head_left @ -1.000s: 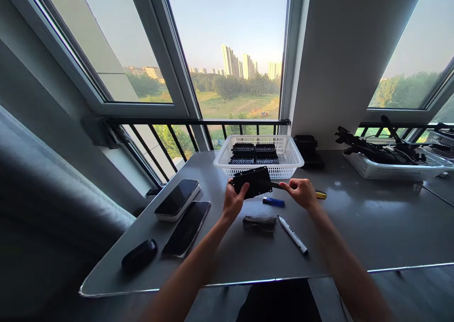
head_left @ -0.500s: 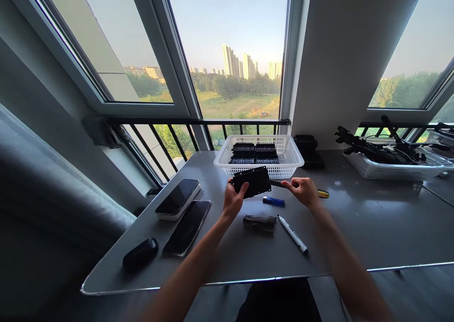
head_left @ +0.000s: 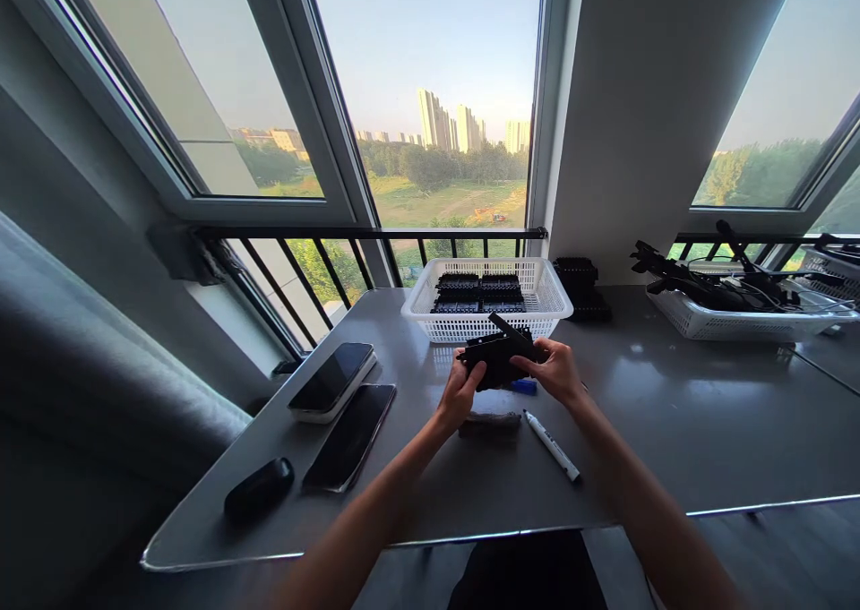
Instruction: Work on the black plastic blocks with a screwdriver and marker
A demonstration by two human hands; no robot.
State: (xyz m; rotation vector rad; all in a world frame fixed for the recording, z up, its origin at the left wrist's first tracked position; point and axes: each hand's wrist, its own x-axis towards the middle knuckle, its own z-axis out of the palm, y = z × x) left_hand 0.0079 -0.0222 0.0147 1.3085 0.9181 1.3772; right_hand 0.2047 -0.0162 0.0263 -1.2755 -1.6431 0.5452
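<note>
My left hand (head_left: 460, 388) is closed around the left end of a black rectangular plastic part (head_left: 494, 359), with the thumb on its face. At the part's right end my right hand (head_left: 559, 370) is closed, its thumb against the part. A flat black strip (head_left: 509, 327) sticks out of my right hand, slanting up and left across the part's top edge. How the strip meets the part is too dark to make out. Below the hands lie a blue lighter-like object (head_left: 524, 387), partly covered, a dark rough block (head_left: 490, 424) and a white marker (head_left: 552, 446).
A white basket (head_left: 420, 328) holding several black parts stands behind my hands. More black parts (head_left: 581, 287) are stacked beside it. Two phone-like devices (head_left: 350, 435) and a black case (head_left: 259, 489) lie left. A white basket of cables (head_left: 712, 323) stands right.
Both hands have come closer together, and the part has shifted right and tilted. The strip, level at the part's right end before, now slants up across it. The yellow-ended item is now hidden.
</note>
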